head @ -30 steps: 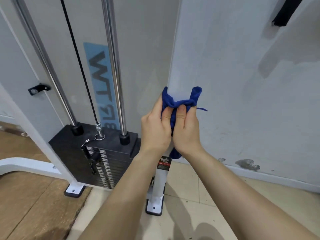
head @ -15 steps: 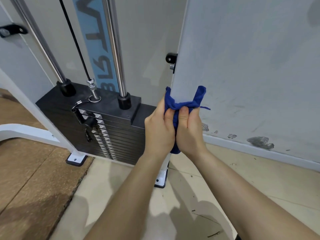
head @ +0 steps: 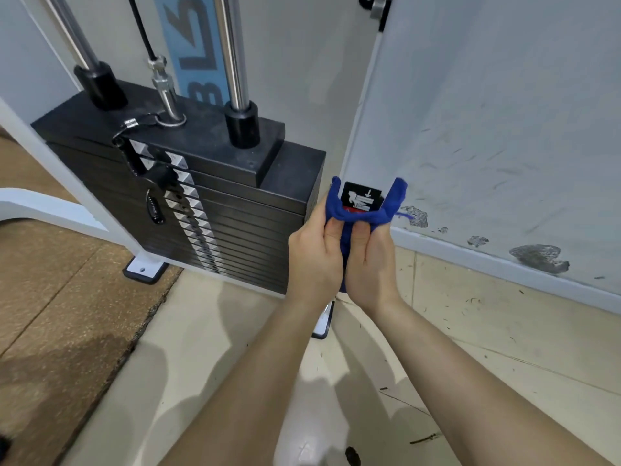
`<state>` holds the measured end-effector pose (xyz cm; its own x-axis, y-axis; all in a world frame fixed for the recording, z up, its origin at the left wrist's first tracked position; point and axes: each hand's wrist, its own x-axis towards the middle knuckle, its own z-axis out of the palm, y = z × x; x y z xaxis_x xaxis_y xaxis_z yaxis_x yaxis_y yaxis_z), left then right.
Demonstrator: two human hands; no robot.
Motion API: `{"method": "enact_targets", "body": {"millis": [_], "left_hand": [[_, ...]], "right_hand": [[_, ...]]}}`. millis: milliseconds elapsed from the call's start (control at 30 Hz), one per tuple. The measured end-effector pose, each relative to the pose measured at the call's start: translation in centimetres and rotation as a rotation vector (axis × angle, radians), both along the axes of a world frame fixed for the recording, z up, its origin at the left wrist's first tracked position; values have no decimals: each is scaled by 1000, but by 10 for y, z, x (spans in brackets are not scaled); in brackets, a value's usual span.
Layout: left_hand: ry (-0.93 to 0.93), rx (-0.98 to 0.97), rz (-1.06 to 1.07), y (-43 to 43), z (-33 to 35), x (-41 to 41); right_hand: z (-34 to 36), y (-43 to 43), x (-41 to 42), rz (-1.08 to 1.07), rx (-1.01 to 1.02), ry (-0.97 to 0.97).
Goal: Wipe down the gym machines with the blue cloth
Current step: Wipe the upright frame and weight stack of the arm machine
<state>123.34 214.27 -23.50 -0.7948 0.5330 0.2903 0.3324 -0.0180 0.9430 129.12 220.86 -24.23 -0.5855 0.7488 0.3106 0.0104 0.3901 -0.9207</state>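
Note:
The blue cloth (head: pixel 366 215) is wrapped around the white upright post (head: pixel 361 129) of the cable machine, low down, just below a black warning sticker (head: pixel 361 199). My left hand (head: pixel 314 257) and my right hand (head: pixel 371 264) pinch the cloth's two ends together in front of the post, thumbs side by side. Left of the post sits the black weight stack (head: pixel 215 203) with its selector pin (head: pixel 154 206), two chrome guide rods (head: pixel 233 55) and a black cable (head: pixel 141 25).
A scuffed white wall (head: pixel 504 129) with chipped paint runs along the right, with a skirting board. The floor is beige tile (head: pixel 504 348) on the right and brown rubber matting (head: pixel 50 314) on the left. The white machine frame foot (head: pixel 142 269) stands at left.
Both hands have slid the wrapped cloth down the post toward the floor, reaching the warning sticker. The view has tilted down with them.

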Motion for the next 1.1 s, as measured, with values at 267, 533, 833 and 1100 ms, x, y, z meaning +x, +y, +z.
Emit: {"method": "enact_targets", "body": {"millis": [267,533,833,1100], "left_hand": [[-145,-94,-30,-4,-79,6],[-159,27,-49,-8,-70,15],[-217,-190,3,-10,-168,14],[-289,-325,-7,-12,-246,13]], "right_hand": [[-73,-7,7,-13,-133,-133],[-75,-9,2,-106,-68,-50],[-164,-6,13,-20,-50,-272],[-229,-12,16,54,-193,-328]]}}
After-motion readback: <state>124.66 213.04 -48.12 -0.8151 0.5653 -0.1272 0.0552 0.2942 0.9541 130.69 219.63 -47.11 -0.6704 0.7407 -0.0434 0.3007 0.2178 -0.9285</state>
